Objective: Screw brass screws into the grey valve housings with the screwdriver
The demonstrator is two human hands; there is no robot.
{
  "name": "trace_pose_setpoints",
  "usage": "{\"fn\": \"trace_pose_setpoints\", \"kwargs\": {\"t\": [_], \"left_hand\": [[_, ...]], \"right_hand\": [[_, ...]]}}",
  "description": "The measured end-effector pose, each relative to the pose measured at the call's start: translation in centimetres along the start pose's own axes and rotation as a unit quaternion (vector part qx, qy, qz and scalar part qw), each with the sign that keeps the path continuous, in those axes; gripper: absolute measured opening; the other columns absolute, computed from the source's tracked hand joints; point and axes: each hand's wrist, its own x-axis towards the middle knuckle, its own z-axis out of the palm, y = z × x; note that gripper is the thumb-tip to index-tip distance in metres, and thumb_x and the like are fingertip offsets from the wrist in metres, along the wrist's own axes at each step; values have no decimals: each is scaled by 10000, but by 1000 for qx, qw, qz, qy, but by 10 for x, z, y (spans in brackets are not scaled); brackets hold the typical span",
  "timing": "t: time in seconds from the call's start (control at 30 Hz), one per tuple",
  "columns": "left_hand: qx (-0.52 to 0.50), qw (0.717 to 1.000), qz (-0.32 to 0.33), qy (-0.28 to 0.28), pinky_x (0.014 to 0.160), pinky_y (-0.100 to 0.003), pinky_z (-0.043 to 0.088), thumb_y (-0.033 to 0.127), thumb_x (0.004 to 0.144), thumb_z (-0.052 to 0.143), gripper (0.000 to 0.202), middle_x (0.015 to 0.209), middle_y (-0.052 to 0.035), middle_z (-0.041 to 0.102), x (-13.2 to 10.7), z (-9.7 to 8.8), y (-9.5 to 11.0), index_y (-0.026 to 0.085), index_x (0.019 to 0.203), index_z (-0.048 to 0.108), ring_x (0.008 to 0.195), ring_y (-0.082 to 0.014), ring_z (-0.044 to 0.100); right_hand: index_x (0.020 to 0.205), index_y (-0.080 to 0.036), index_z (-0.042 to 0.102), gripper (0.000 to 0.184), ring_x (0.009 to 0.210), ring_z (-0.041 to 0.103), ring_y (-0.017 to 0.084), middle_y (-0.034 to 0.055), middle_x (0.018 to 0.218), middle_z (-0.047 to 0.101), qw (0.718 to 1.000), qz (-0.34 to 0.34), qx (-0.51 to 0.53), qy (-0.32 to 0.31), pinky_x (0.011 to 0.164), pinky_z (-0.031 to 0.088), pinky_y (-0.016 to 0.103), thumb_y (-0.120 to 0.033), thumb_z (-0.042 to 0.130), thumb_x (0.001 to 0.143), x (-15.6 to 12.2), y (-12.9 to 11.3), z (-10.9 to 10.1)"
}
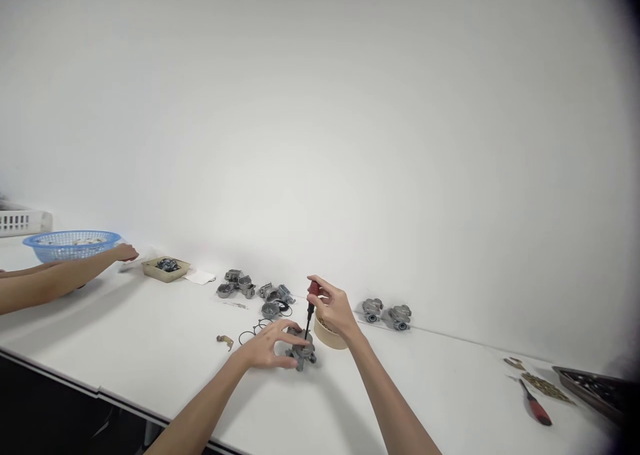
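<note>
My right hand (336,308) grips the red and black handle of a screwdriver (313,290) and holds it nearly upright. Its shaft points down onto the top of a grey metal carburetor (309,356); whether the tip sits in a screw is too small to tell. Around that carburetor, on the white table, my left hand (267,346) is curled with fingers and thumb against its left side. Right behind it stands a round cream tub (330,337) with small brass-coloured pieces, partly hidden by my right hand. Black rubber rings (247,337) and a small brass-coloured bracket (225,341) lie to the left.
Grey metal bowls and housings (235,284) are grouped behind; two more carburetors (400,317) stand by the wall. A second screwdriver (537,408), a pile of screws (547,387) and a dark tray (590,392) lie right. Another person's arm (60,278) reaches in beside a blue basket (45,250).
</note>
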Motion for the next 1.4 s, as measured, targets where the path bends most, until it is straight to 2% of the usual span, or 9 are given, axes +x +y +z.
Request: {"fn": "trace_pose_setpoints", "kwargs": {"t": [0.13, 0.27, 0.5, 0.67, 0.77, 0.97, 1.17, 1.27, 1.4], "left_hand": [[-8, 1000, 8, 18, 1144, -456, 337, 606, 820, 663, 435, 1355, -30, 528, 2, 1, 0, 426, 1215, 688, 1321, -315, 440], [-5, 999, 21, 44, 1158, -476, 303, 570, 848, 645, 417, 1324, -43, 564, 3, 5, -1, 398, 1226, 678, 1328, -314, 436], [-11, 996, 58, 69, 1164, -485, 280, 414, 845, 678, 324, 1269, -51, 646, 4, 14, 3, 320, 1154, 696, 1356, -319, 439], [-32, 992, 105, 66, 1078, -428, 396, 243, 791, 700, 365, 1247, -41, 662, 8, 22, 19, 319, 1147, 704, 1193, -272, 575], [-62, 987, 126, 73, 1034, -417, 442, 198, 778, 689, 398, 1232, -57, 674, 10, 21, 25, 295, 1164, 697, 1167, -270, 589], [-113, 979, 138, 99, 950, -396, 499, 155, 857, 589, 305, 1131, -69, 731, 10, 21, 19, 245, 1130, 691, 1069, -238, 644], [-78, 981, 131, 119, 965, -396, 477, 100, 837, 608, 255, 1072, -51, 746, 12, 24, 13, 247, 1006, 730, 1069, -231, 640], [-76, 982, 123, 122, 951, -390, 480, 77, 843, 591, 266, 1026, -41, 755, 12, 24, 14, 249, 990, 732, 1041, -223, 644], [-74, 983, 116, 120, 940, -389, 480, 73, 854, 582, 272, 1050, -42, 750, 13, 25, 14, 252, 983, 740, 1043, -222, 640]], "right_hand": [[1200, -219, 649, 368, 826, 600, 170, 42, 910, 631, 1000, 0, -12, -10, 709, 584, 295, -320, 588, 851, -2, -3, -12], [1185, -218, 650, 354, 794, 577, 162, 38, 886, 612, 1000, 2, -22, -7, 664, 575, 271, -301, 583, 848, -4, -4, -18], [1174, -212, 663, 340, 809, 600, 174, 48, 900, 650, 998, -10, -68, 8, 632, 576, 265, -282, 586, 850, -4, 2, -22], [1161, -221, 672, 337, 799, 630, 181, 50, 934, 676, 996, -1, -80, 38, 630, 587, 283, -293, 619, 836, -4, 13, -24], [1149, -225, 677, 339, 771, 642, 177, 57, 975, 687, 995, 0, -85, 57, 628, 585, 286, -310, 653, 822, -2, 18, -25], [1086, -210, 692, 325, 785, 660, 191, 66, 949, 692, 993, -11, -89, 81, 568, 559, 253, -375, 710, 806, 2, 17, -20], [1268, -211, 648, 387, 837, 690, 177, 79, 1030, 709, 999, -13, -16, 29, 764, 607, 318, -329, 593, 904, 5, 17, -11], [1221, -234, 684, 358, 771, 670, 162, 57, 967, 698, 998, -37, -39, 23, 727, 602, 316, -312, 634, 876, 10, 17, -8], [1268, -268, 654, 401, 890, 656, 175, 46, 993, 691, 998, -45, -33, -30, 767, 593, 323, -268, 617, 868, 16, 14, -7]]}}
